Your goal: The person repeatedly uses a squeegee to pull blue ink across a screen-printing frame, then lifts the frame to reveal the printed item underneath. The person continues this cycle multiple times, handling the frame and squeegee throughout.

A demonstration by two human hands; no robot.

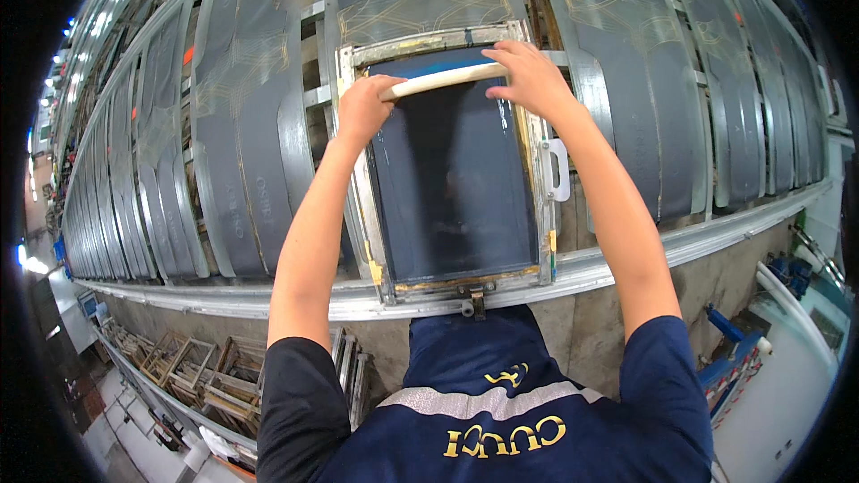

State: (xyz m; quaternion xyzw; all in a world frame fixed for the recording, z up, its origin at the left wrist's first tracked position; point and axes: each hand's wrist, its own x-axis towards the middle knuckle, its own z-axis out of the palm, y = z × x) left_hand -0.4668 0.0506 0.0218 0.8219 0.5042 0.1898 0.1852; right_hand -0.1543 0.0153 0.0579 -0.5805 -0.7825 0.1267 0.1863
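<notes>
A pale, bar-shaped squeegee [443, 82] lies across the far part of a screen-printing frame [365, 206]. My left hand [362, 109] is closed round its left end. At the right end, my right hand [530, 79] has its fingers spread, the thumb on the near side of the bar and the other fingers beyond it. Whether its palm touches the bar is hard to tell. Dark, glossy mesh [452, 206] fills the frame, with a strip of blue ink [429, 63] just past the squeegee. A metal clamp [475, 293] sits at the frame's near edge.
Grey sheet pieces with thin yellow line patterns [242, 116] lie in a long row on both sides. A metal rail [626, 266] runs along the near edge. A white handle [558, 170] juts from the frame's right side. Wooden frames [210, 376] are stacked at lower left.
</notes>
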